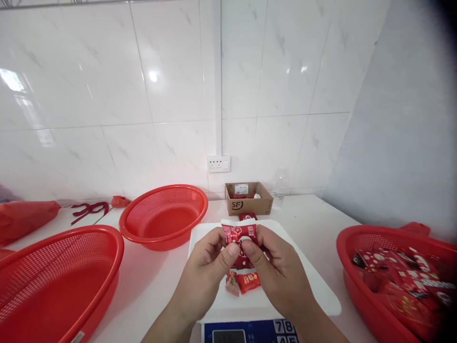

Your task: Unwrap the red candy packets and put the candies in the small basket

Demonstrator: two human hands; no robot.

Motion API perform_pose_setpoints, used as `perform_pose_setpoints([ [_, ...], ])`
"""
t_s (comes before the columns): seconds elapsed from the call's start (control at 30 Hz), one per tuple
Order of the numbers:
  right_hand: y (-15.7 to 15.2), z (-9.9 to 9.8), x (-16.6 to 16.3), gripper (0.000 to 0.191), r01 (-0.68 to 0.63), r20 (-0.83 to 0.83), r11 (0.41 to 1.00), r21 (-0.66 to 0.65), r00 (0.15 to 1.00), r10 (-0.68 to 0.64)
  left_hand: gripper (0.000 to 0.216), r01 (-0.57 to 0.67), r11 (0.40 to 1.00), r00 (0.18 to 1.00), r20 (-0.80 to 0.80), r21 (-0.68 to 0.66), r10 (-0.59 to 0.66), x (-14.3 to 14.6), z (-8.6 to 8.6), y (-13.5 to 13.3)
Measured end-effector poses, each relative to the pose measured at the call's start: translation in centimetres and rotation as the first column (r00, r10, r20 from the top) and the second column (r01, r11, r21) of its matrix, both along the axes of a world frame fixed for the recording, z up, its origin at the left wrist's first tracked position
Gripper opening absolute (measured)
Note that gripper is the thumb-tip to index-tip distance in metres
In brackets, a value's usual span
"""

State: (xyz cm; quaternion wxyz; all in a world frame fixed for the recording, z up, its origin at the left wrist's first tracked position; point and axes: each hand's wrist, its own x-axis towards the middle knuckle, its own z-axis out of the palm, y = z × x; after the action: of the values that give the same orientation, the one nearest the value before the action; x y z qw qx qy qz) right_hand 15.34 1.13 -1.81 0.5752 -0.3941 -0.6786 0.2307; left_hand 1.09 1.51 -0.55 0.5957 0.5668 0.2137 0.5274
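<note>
Above a white scale platform point(232, 307), two bare hands are holding one small, shiny red packet point(235, 231) between them. The left hand point(205, 271) is pinching its left side and the right hand point(285, 271) its right side, both with curled fingers, the thumbs pressing on the front and nearly meeting. The packet's pale crimped end is pointing up and away, toward the tiled wall point(178, 85). Its long axis seems to be running up and down, but the thumbs are covering the middle and the lower end is hard to make out.

Below it in view, an orange-red packet point(249, 282) is lying crosswise at a slight tilt, just beside a pinkish packet point(232, 284) whose long axis is pointing toward the person. A dark red packet point(248, 216) is showing beyond the hands, before a cardboard box point(250, 206). Two red baskets are standing at left; another red basket point(357, 286), at right, is holding many red packets point(403, 271).
</note>
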Motion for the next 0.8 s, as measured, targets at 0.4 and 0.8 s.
perform_pose_setpoints([
  [0.4,-0.8,1.6,-0.4,0.023,-0.044,-0.115,0.989,-0.141,0.993,0.028,0.016,-0.076,0.997,0.993,0.088,-0.025,0.078,0.1,0.2,-0.1],
  [0.8,-0.8,1.4,-0.3,0.023,-0.137,-0.287,0.974,-0.178,0.954,0.082,0.020,-0.085,0.996,0.996,0.033,0.019,0.084,-0.2,0.0,-0.3],
])
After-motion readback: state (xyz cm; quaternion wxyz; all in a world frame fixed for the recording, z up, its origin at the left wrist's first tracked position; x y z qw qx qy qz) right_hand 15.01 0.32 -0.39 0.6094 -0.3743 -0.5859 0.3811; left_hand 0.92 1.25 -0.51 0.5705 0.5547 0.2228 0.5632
